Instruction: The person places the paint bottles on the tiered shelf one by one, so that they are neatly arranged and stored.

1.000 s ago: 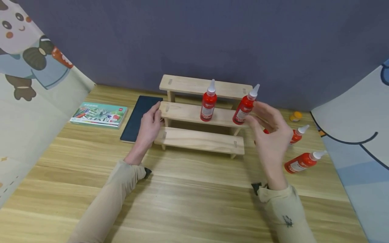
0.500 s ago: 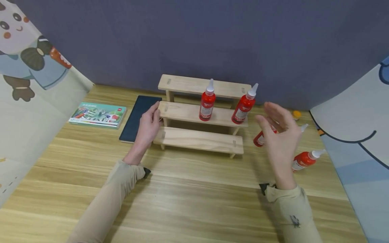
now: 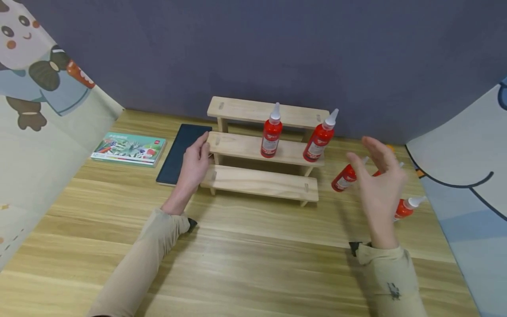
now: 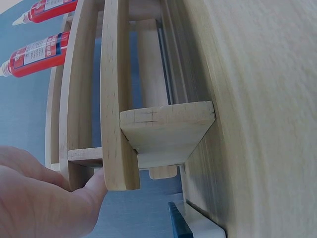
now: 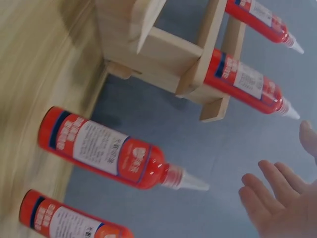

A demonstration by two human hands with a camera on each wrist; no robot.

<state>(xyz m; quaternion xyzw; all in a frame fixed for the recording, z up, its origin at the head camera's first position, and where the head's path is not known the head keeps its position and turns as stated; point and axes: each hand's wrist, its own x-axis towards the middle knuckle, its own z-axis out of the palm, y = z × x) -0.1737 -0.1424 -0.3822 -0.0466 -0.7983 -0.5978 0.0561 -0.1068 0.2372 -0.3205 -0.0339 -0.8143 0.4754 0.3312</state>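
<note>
A teal booklet [image 3: 128, 149] flanks a dark book [image 3: 181, 152].

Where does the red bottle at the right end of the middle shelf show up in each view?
Head: the red bottle, right of centre.
Left wrist: the upper bottle, top left corner.
Right wrist: the lower bottle on the wooden rack, upper right.
Shared landmark: the wooden rack.

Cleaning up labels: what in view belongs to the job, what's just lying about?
Likely job:
Wooden stand
Left hand, gripping the stand
Right hand, holding nothing
Two red bottles, middle tier
Three red bottles on the table

Likely just lying about:
Stacked booklets
Dark notebook
Orange item, mostly hidden
</note>
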